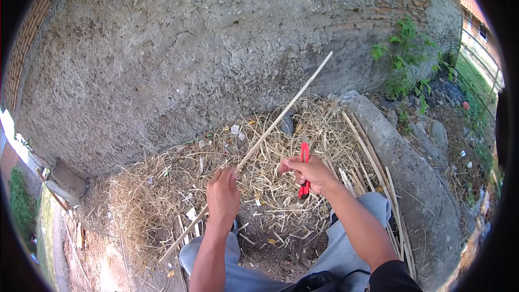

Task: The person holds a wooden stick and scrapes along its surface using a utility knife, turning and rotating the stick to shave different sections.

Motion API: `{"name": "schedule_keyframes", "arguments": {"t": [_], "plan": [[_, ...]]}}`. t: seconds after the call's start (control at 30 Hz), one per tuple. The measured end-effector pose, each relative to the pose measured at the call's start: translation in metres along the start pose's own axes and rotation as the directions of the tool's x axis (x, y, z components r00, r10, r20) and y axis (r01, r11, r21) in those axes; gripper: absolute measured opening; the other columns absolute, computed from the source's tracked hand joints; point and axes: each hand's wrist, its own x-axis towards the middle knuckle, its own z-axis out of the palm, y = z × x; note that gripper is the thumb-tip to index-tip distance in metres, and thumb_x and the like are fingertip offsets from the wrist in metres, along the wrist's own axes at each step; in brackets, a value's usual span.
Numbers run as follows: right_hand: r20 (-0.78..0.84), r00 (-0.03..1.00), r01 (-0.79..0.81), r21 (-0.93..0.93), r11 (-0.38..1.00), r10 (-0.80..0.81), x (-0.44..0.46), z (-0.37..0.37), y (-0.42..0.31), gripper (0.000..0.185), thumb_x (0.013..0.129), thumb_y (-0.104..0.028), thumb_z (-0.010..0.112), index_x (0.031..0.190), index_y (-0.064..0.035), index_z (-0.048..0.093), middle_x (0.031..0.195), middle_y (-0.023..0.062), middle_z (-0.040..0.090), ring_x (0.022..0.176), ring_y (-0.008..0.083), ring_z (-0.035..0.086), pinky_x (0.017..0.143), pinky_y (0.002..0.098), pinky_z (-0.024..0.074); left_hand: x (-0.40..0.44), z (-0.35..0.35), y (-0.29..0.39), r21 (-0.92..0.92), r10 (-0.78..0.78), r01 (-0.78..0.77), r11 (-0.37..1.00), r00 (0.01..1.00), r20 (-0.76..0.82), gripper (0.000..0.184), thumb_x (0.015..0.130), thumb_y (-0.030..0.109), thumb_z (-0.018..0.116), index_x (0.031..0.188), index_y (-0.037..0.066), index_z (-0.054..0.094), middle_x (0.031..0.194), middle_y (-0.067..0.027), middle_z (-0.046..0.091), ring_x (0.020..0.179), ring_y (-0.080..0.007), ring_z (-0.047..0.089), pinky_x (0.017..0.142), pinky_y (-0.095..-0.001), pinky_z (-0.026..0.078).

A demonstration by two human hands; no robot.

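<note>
Left hand (223,194): closed around the long pale strip, thumb along its side; no gap visible in the grip.
Long pale strip (282,113): slanting through the left grip, one end up toward the wall, the other down past the left knee; held partway along, presumably so the two ends balance and the upper length lies clear before the right hand.
Right hand (313,172): fingers curled narrowly on the red cutter, beside the left grip and apart from the strip; whether the fingertips pinch anything more is too small to tell.
Red cutter (305,152): upright in the right grip, blade end away from the body, likely to keep the edge off the legs; not touching the strip.
Loose strips (366,146): a bundle right of the right grip, lengthwise along the stone, seemingly laid there within reach.
Shavings (135,205): curled, thick below and beyond both grips, heaped most to the left.
Stone (427,205): large, right of the right forearm; bounds that side.
Wall (189,48): rough, beyond both grips; limits forward room for the strip's upper end.
Trousered legs (373,205): either side below the grips; the strip's lower end passes close by the left one.
Leafy plant (405,54): beyond the right grip, against the wall, well apart.
</note>
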Motion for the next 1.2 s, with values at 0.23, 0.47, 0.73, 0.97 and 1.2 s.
{"name": "schedule_keyframes", "arguments": {"t": [0.23, 0.47, 0.73, 0.97, 1.2], "plan": [[-0.031, 0.987, 0.158, 0.303, 0.94, -0.156, -0.004, 0.018, 0.006, 0.036, 0.086, -0.007, 0.074, 0.117, 0.0055, 0.062, 0.103, 0.0115, 0.072, 0.051, 0.0033, 0.045, 0.047, 0.0204, 0.0361, -0.01, -0.001, 0.03, -0.162, -0.128, 0.154, 0.975, 0.979, 0.158, 0.016, 0.089, 0.001, 0.062, 0.103, -0.002, 0.067, 0.089, -0.019, 0.068, 0.07, -0.0344, 0.065, 0.064, -0.0401, 0.05], [-0.079, 0.971, 0.241, 0.306, 0.921, -0.227, 0.0, 0.021, 0.011, 0.035, 0.084, -0.011, 0.077, 0.112, 0.005, 0.065, 0.097, 0.0102, 0.073, 0.05, 0.0034, 0.045, 0.045, 0.0199, 0.0337, -0.024, 0.002, 0.043, -0.065, 0.003, 0.003, 0.998, 0.996, 0.091, 0.017, 0.091, 0.005, 0.06, 0.106, 0.001, 0.066, 0.088, -0.0172, 0.065, 0.07, -0.0375, 0.064, 0.063, -0.0443, 0.05], [-0.287, 0.937, 0.249, 0.156, 0.956, -0.197, 0.006, 0.022, 0.012, 0.029, 0.077, -0.022, 0.084, 0.087, -0.001, 0.066, 0.077, 0.0059, 0.069, 0.046, 0.004, 0.043, 0.043, 0.0215, 0.0324, -0.031, 0.005, 0.047, -0.032, 0.009, -0.001, 0.999, 0.966, 0.258, 0.019, 0.089, 0.01, 0.064, 0.108, 0.005, 0.066, 0.091, -0.0163, 0.067, 0.07, -0.0342, 0.066, 0.063, -0.0407, 0.051], [-0.328, 0.921, 0.259, 0.107, 0.96, -0.212, 0.006, 0.024, 0.008, 0.028, 0.078, -0.02, 0.082, 0.088, 0.0001, 0.065, 0.08, 0.0084, 0.07, 0.047, 0.0032, 0.043, 0.042, 0.0208, 0.0302, -0.038, -0.004, 0.059, 0.113, -0.074, 0.043, 0.993, 0.955, 0.287, 0.036, 0.092, 0.021, 0.063, 0.124, 0.005, 0.056, 0.098, -0.0186, 0.067, 0.079, -0.0377, 0.067, 0.069, -0.0466, 0.051], [-0.313, 0.912, 0.322, 0.144, 0.936, -0.266, 0.01, 0.011, 0.0, 0.026, 0.08, -0.021, 0.081, 0.083, -0.0022, 0.064, 0.073, 0.0058, 0.068, 0.041, 0.0044, 0.04, 0.04, 0.0218, 0.0303, -0.053, -0.024, 0.041, 0.283, -0.106, 0.006, 0.959, 0.934, 0.34, 0.031, 0.095, 0.024, 0.058, 0.111, -0.003, 0.055, 0.082, -0.0246, 0.065, 0.068, -0.0429, 0.065, 0.061, -0.0516, 0.05]]}}
